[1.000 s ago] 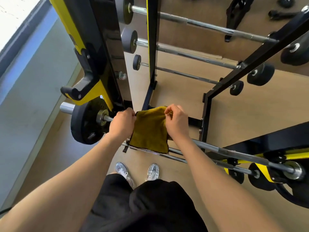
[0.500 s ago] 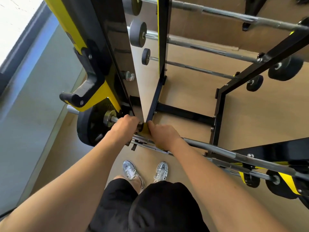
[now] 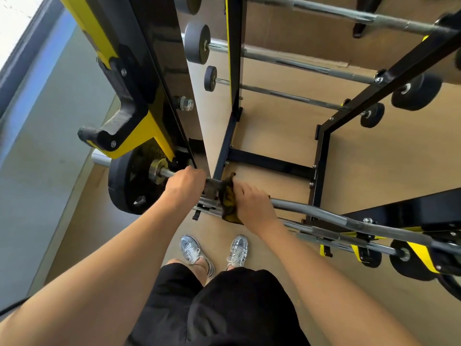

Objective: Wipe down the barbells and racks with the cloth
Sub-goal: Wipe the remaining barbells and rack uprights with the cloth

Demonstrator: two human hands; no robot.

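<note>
On the far rack (image 3: 237,26), three barbells (image 3: 287,62) laid across, one above another: bare steel shafts, small round black weights at the ends. On the near rack (image 3: 154,71), low down, one more bar (image 3: 324,213), with a thick black plate (image 3: 127,181) and a brassy collar (image 3: 156,171) on its left end. Just under it, thin bars (image 3: 379,247) of steel, partly hidden by the arms.

Left hand (image 3: 185,184) clenched round the bar just inside the collar, fingers curled right over the steel. Right hand (image 3: 252,206) beside it on the same bar, grasping the cloth (image 3: 228,203) — fingers folded over it, wrapping it against the shaft. Cloth mustard yellow, soft and bunched, squeezed between the two hands, a loose corner hanging below the bar.

Above the plate, a black and yellow hook (image 3: 119,128) jutting from the near rack's glossy black upright, close over the left hand. Beneath everything, a smooth tan floor (image 3: 274,136). Down between the forearms, silver shoes (image 3: 192,248) and black shorts (image 3: 224,308).
</note>
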